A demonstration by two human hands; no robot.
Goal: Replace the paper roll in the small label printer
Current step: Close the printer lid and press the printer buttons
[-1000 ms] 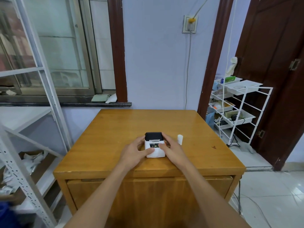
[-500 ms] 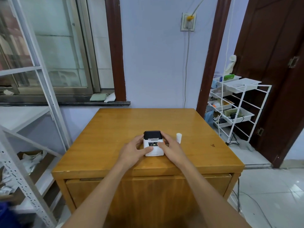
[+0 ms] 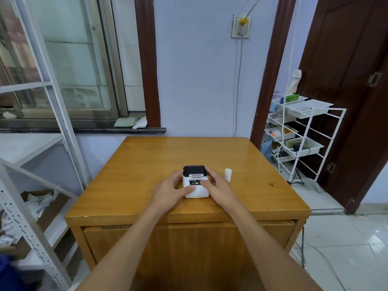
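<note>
A small label printer (image 3: pixel 195 182), white-bodied with a black lid at its far end, is shown lying flat on a wooden table (image 3: pixel 147 164), near the table's front edge. The printer is gripped from both sides. The left hand (image 3: pixel 170 191) is pressed against the printer's left flank, its fingers curled along that side and its thumb (image 3: pixel 189 188) laid across the white top face. The right hand (image 3: pixel 218 191) is set against the right flank, with its fingers wrapped toward the black lid and its thumb (image 3: pixel 204 182) placed on the dark control strip, where a small lit indicator is seen just left of the thumb tip. Both hands are thus closed around the printer, which is held between them and is still resting on the table. The lid is seen shut, and a narrow pale slot is visible along its near edge.

A white paper roll (image 3: pixel 228 174) is stood upright on the table just beyond and to the right of the right hand, apart from the fingers and from the printer. Whether the roll is full cannot be told.

Farther right of the right hand, beyond the table, a white wire rack (image 3: pixel 310 131) with trays is seen on the floor.
</note>
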